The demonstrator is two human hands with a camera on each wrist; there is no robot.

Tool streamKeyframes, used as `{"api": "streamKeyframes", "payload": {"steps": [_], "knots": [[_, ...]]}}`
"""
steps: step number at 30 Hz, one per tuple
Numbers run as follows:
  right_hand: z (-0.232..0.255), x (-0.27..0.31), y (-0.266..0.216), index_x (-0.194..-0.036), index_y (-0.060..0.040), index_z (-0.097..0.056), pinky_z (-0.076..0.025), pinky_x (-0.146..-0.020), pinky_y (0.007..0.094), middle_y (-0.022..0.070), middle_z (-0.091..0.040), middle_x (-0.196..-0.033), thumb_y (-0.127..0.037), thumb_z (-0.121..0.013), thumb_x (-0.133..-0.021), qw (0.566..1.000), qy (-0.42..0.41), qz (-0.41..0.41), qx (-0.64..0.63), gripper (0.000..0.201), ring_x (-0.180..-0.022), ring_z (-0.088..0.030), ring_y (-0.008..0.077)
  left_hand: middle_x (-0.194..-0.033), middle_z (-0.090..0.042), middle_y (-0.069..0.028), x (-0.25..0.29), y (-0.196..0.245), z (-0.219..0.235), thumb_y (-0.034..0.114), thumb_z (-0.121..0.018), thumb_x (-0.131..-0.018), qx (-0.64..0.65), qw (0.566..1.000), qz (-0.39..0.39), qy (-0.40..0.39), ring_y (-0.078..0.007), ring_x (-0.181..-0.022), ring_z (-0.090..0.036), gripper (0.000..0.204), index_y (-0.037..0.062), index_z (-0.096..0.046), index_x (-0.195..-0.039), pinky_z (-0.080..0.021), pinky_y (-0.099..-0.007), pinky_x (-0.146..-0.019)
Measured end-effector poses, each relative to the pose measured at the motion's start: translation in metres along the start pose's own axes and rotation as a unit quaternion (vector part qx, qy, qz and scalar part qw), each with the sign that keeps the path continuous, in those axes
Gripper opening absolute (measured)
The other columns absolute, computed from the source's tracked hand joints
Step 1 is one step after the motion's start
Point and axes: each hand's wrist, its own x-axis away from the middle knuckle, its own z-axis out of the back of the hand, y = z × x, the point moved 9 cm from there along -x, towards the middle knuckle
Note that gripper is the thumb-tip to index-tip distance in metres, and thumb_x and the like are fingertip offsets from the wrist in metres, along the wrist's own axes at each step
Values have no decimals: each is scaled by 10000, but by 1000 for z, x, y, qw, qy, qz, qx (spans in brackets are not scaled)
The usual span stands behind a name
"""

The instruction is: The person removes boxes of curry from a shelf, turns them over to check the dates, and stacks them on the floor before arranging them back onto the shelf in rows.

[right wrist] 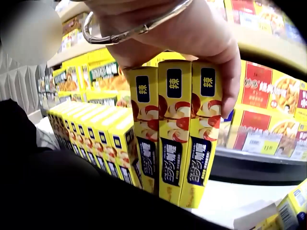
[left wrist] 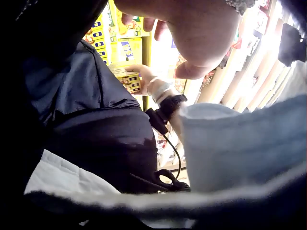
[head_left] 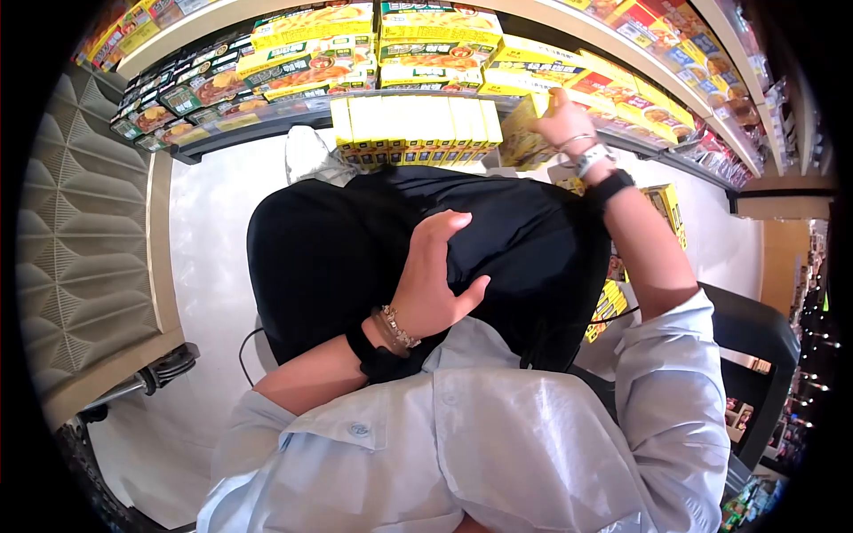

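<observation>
My right hand (head_left: 569, 129) grips upright yellow curry boxes (right wrist: 175, 134) from above. In the right wrist view, three narrow sides face the camera, with fingers on the right side of the group. Left of them, a row of similar yellow boxes (head_left: 418, 133) stands on the floor in front of the shelf. My left hand (head_left: 431, 280) is over the dark-clothed lap with nothing in it, thumb apart from the fingers. In the left wrist view, the left hand (left wrist: 196, 36) appears close up, and the right hand shows farther off at the boxes.
A shelf of stacked curry boxes (head_left: 311, 58) runs across the front, with a price-tagged edge. More yellow boxes (head_left: 607, 306) lie low by the right leg. A white shoe (head_left: 306, 155) is beside the row. A patterned panel (head_left: 93, 231) stands left; a black frame (head_left: 755, 342) is at right.
</observation>
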Motion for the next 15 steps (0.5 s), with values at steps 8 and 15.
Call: {"api": "streamKeyframes", "payload": {"steps": [8, 15], "knots": [[-96, -24, 7, -1332, -49, -102, -451, -689, 339, 142, -517, -982, -145, -687, -668, 915, -155, -143, -343, 890, -828, -527, 235, -1137, -442, -148, -4, -10, -1, 50, -676, -623, 18, 999, 36, -12, -316, -1090, -407, 607, 21, -389, -1158, -320, -389, -946], [-101, 14, 11, -1286, -61, -295, -453, -782, 458, 133, -431, -1182, -156, -682, -700, 757, -466, -156, -430, 708, -1020, -473, 247, -1086, -467, -134, -5, -12, -8, 24, -642, -643, 47, 997, 55, -38, -305, -1046, -432, 524, 44, -433, -1123, -349, -370, -911]]}}
